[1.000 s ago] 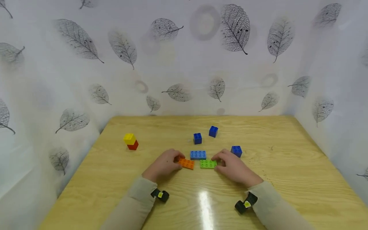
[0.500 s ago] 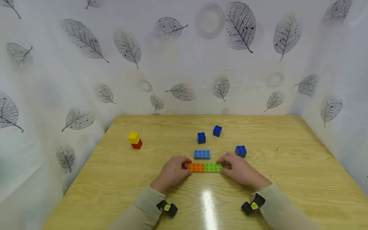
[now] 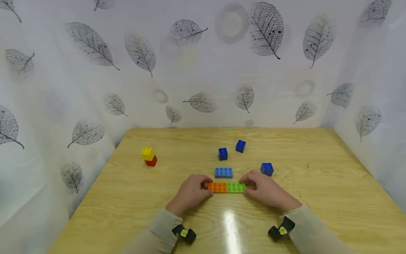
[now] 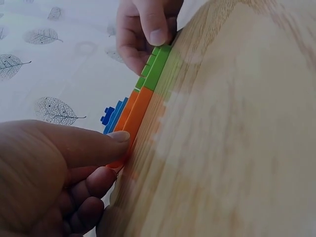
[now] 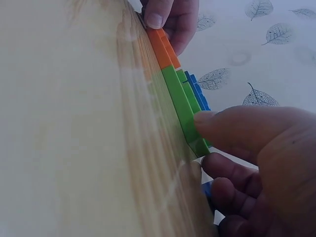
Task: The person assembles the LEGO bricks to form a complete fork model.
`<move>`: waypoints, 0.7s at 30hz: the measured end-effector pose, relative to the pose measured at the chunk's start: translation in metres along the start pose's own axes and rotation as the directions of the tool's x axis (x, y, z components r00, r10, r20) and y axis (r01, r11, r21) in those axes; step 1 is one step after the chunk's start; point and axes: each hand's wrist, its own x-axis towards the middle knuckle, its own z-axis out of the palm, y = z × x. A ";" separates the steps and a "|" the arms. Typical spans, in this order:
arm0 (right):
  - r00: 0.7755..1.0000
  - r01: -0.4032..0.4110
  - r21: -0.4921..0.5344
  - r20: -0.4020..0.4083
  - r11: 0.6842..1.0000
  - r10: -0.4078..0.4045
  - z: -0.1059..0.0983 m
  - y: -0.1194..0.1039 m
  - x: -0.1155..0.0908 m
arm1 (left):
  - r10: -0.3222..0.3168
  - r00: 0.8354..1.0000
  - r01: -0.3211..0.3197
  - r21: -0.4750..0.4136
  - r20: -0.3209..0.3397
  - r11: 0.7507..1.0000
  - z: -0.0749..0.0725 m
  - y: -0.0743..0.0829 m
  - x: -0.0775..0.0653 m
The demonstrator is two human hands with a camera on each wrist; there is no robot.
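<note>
End to end on the table lie an orange brick (image 3: 217, 187) and a green brick (image 3: 236, 187), their short ends touching. My left hand (image 3: 192, 193) pinches the orange brick at its outer end, thumb on the near side. At the opposite end my right hand (image 3: 265, 188) pinches the green brick between thumb and fingers. Both wrist views show the thumbs against the near long faces of the bricks. Just behind the pair sits a light blue brick (image 3: 223, 172), untouched. A dark blue brick (image 3: 267, 169) stands close behind the right hand.
Two more dark blue bricks, one nearer (image 3: 223, 153) and one farther (image 3: 240, 146), stand toward the back. A yellow brick (image 3: 147, 153) on a red brick (image 3: 151, 161) stands at the left of the wooden table (image 3: 285, 148). Leaf-patterned cloth (image 3: 203, 63) hangs behind.
The orange brick, earlier tilted and apart from the green one, has been straightened and brought against its end. Both hands keep their grip. The view has shifted slightly.
</note>
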 end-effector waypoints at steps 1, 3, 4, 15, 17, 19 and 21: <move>1.000 -0.002 0.011 -0.003 1.000 0.002 0.000 0.000 0.000 | -0.001 1.000 0.001 0.000 0.002 1.000 0.000 0.000 0.000; 1.000 0.000 0.030 -0.014 1.000 0.000 0.000 0.000 -0.001 | -0.004 1.000 0.004 -0.005 0.004 1.000 0.000 -0.001 -0.001; 1.000 0.000 0.043 -0.021 0.999 0.001 0.000 0.000 -0.001 | -0.006 1.000 0.006 -0.007 0.005 1.000 0.000 -0.001 -0.001; 0.943 0.006 0.129 -0.330 0.992 0.037 -0.025 0.004 -0.010 | -0.013 1.000 0.014 -0.025 0.014 1.000 0.001 -0.005 -0.003; 0.916 0.006 0.119 -0.400 0.993 0.042 -0.033 0.009 -0.012 | -0.011 1.000 0.011 -0.024 0.010 1.000 0.000 -0.005 -0.003; 0.886 -0.014 0.122 -0.458 0.992 0.069 -0.038 0.017 -0.014 | -0.008 1.000 0.009 -0.023 0.006 1.000 0.000 -0.005 -0.003; 0.869 -0.042 0.144 -0.483 0.989 0.107 -0.041 0.025 -0.016 | 0.000 1.000 0.000 -0.021 0.004 1.000 0.000 -0.006 -0.002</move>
